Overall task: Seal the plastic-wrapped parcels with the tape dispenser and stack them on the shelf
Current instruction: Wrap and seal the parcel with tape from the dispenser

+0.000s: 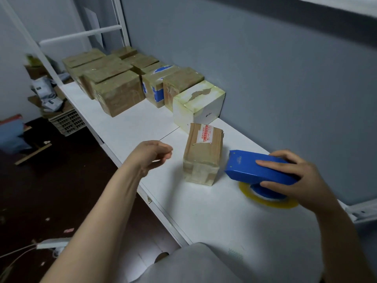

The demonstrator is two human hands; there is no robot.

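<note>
A white shelf (126, 127) along a blue-grey wall (265, 78), with one parcel out front and the dispenser in hand.

At the far left the taped parcels (114, 86) sit packed together in rows on the shelf. The left hand (152, 155) hovers just left of the loose brown parcel (202, 156), fingers loosely curled and holding nothing. That parcel lies flat mid-shelf, its long axis running away from the person toward the rows, red-printed label at the far end. The blue tape dispenser (251, 168) lies crosswise beside it, nose pointing left at the parcel, its roll (267, 201) against the shelf. The right hand (295, 180) grips the dispenser from above. I'd say the left hand should pin the parcel down first, then the tape gets drawn lengthwise along the top seam and over both ends.
</note>
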